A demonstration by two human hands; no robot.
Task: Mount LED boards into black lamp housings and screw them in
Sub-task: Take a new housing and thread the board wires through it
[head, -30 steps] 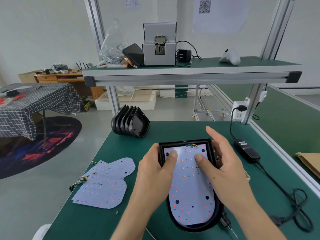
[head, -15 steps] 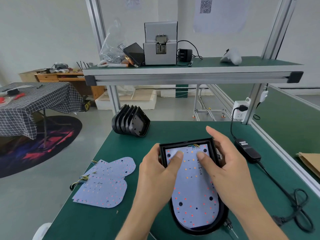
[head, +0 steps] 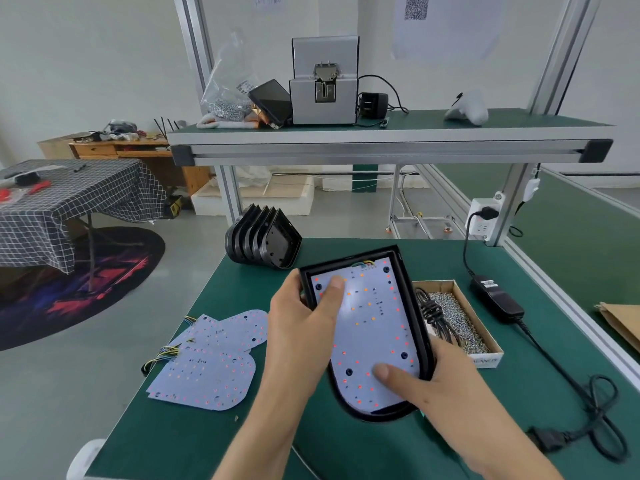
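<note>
Both hands have moved since a second ago. Back then the black housing (head: 414, 306) lay flat on the green worktop (head: 194, 431), with both hands pressing down near its top end. Now it is tipped up and turned a little, and the box of screws (head: 464, 320) that the right hand used to hide shows beside it.

From the head camera, the left hand (head: 298, 327) grips the top left edge of the housing. Its thumb lies on the white LED board (head: 367, 327) and its other fingers are curled round the rim, out of sight. The right hand (head: 440, 379) grips the lower right side. Its thumb presses on the board near the round end and its fingers are tucked under the housing. The board sits inside the housing, with its little coloured wires at the top edge.

On the left of the worktop lies a loose pile of spare LED boards (head: 211, 358), well apart from the hands. A row of empty black housings (head: 263, 242) stands at the far end of the worktop. A black power brick (head: 495, 296) and its cable lie on the right. Up on the shelf (head: 381, 133) sit a grey machine (head: 323, 88) and a bag of screws (head: 228, 98).
</note>
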